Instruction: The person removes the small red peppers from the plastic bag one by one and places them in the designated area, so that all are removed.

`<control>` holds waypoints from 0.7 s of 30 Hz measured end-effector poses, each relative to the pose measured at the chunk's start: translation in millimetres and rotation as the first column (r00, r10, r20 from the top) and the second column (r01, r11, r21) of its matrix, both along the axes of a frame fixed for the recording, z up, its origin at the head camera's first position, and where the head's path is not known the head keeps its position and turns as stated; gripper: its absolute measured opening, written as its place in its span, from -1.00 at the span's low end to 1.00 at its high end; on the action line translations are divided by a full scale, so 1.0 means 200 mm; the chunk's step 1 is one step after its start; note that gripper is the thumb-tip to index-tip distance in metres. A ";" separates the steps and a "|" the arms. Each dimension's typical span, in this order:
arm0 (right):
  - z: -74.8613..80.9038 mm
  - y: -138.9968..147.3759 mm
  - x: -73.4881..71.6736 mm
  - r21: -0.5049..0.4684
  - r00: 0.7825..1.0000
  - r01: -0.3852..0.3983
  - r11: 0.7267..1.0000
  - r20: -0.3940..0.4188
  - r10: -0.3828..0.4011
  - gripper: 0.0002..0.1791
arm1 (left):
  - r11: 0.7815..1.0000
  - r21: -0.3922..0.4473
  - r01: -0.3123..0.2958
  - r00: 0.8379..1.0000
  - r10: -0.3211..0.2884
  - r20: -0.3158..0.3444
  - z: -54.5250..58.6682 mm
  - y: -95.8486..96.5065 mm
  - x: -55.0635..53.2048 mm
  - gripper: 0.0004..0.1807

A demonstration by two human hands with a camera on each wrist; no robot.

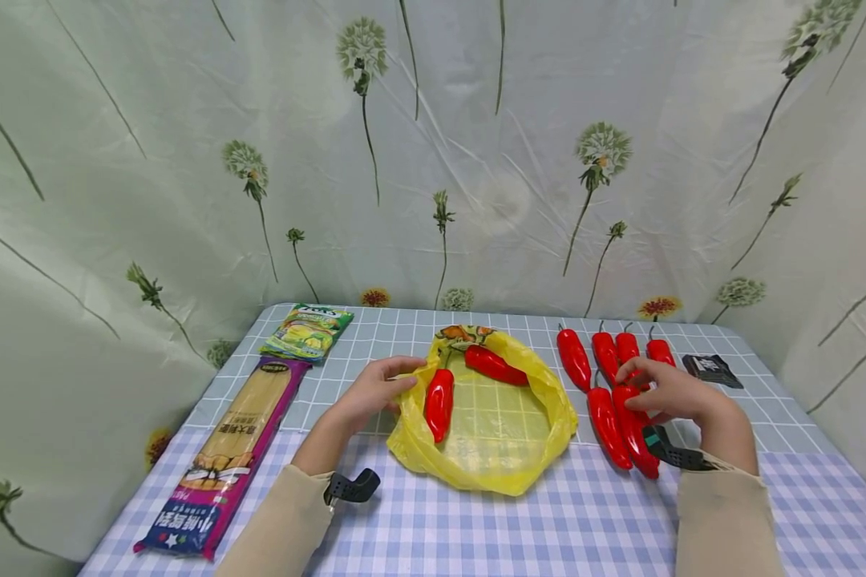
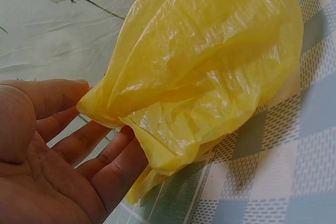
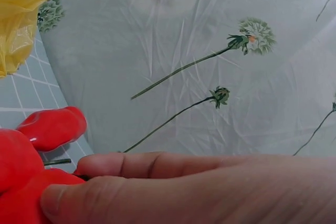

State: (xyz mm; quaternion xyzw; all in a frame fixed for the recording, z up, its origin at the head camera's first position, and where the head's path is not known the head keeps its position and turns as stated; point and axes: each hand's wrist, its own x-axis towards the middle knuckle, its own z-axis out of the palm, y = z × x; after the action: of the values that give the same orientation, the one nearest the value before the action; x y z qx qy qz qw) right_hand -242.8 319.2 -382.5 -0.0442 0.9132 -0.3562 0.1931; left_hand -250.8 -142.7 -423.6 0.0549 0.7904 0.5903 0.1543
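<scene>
Beige sleeves (image 1: pixel 281 513) and black wrist-worn devices (image 1: pixel 355 486) flank the near edge of a checked surface (image 1: pixel 476 545), where a long packet of pasta (image 1: pixel 220 457) lies on the person's left. At center, the left hand (image 1: pixel 375 397) touches the rim of a yellow bag (image 1: pixel 487 481), its fingers slightly bent and spaced apart; the left wrist view shows the palm and the bag's outer wall, which covers some fingertips. Only the head view looks inside, where two red peppers (image 1: pixel 440 405) lie apart, one just beside the left fingers across the plastic. At right, the right hand (image 1: pixel 678 393) is among a cluster of loose peppers (image 1: pixel 609 433), blocking parts of them from above. Seen from the right wrist, its thumb is against one pepper (image 3: pixel 21 203), with a fingertip by a dark stem; whether the fingers are clamped on it, one cannot tell. Farther back are a small black packet (image 1: pixel 712 370), right, and a green-and-yellow packet (image 1: pixel 306 332), left, before a dandelion-print curtain (image 1: pixel 476 160).
</scene>
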 end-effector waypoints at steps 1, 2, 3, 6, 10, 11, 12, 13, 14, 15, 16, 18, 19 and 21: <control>0.00 0.00 0.00 0.001 1.000 0.000 1.000 0.001 0.000 -0.45 | 1.000 0.002 0.001 1.000 -0.001 0.001 0.00 0.00 0.00 -0.60; 0.00 0.00 0.00 0.004 1.000 0.000 1.000 0.002 0.000 -0.46 | 1.000 0.003 0.002 1.000 -0.002 0.000 0.00 0.00 0.00 -0.60; -0.01 0.00 0.00 0.008 1.000 0.000 1.000 0.004 0.000 -0.46 | 1.000 0.002 0.001 1.000 -0.001 0.000 0.00 0.00 0.00 -0.60; -0.02 0.01 -0.01 0.027 1.000 0.011 1.000 0.005 -0.011 -0.45 | 1.000 0.002 -0.001 1.000 0.001 0.001 0.00 0.00 0.00 -0.60; -0.02 0.01 -0.01 0.043 1.000 0.018 0.999 -0.003 -0.018 -0.46 | 1.000 0.003 -0.005 1.000 0.005 0.002 0.00 0.00 0.00 -0.61; -0.02 0.01 -0.01 0.044 1.000 0.020 0.999 -0.004 -0.020 -0.47 | 1.000 0.003 -0.005 1.000 0.005 0.002 0.00 0.00 0.00 -0.61; -0.02 0.01 -0.01 0.044 1.000 0.022 0.999 -0.005 -0.022 -0.49 | 1.000 0.003 -0.004 1.000 0.004 0.001 0.00 0.00 0.00 -0.61; -0.02 0.01 -0.01 0.042 1.000 0.024 0.999 -0.006 -0.023 -0.50 | 1.000 0.004 -0.003 1.000 0.003 0.000 0.00 0.00 0.00 -0.61; -0.02 0.01 -0.01 0.040 1.000 0.026 0.999 -0.006 -0.025 -0.52 | 1.000 0.005 -0.001 1.000 0.001 0.000 0.00 0.00 0.00 -0.61; -0.01 0.01 0.00 0.040 1.000 0.024 0.999 -0.008 -0.024 -0.54 | 1.000 0.006 0.003 1.000 -0.003 -0.001 0.00 0.00 -0.01 -0.60; -0.01 0.01 0.00 0.040 1.000 0.023 0.999 -0.010 -0.023 -0.56 | 1.000 0.006 0.005 1.000 -0.005 -0.001 0.00 0.00 -0.01 -0.60; 0.01 0.01 0.00 0.049 1.000 0.020 0.999 -0.022 -0.019 -0.59 | 1.000 0.004 0.010 1.000 -0.010 -0.005 0.00 -0.01 -0.01 -0.60; 0.01 0.01 0.01 0.054 0.999 0.016 0.998 -0.032 -0.014 -0.61 | 1.000 0.003 0.010 1.000 -0.010 -0.004 0.00 -0.01 -0.01 -0.60; 0.03 0.01 0.01 0.064 0.998 0.009 0.998 -0.058 -0.006 -0.63 | 1.000 0.003 0.012 1.000 -0.012 -0.005 0.00 -0.01 -0.01 -0.60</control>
State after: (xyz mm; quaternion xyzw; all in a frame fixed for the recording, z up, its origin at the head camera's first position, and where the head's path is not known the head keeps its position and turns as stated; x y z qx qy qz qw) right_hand -240.1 321.0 -376.7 -0.0448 0.9296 -0.3258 0.1665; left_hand -252.1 -144.0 -424.0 0.0613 0.7895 0.5905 0.1560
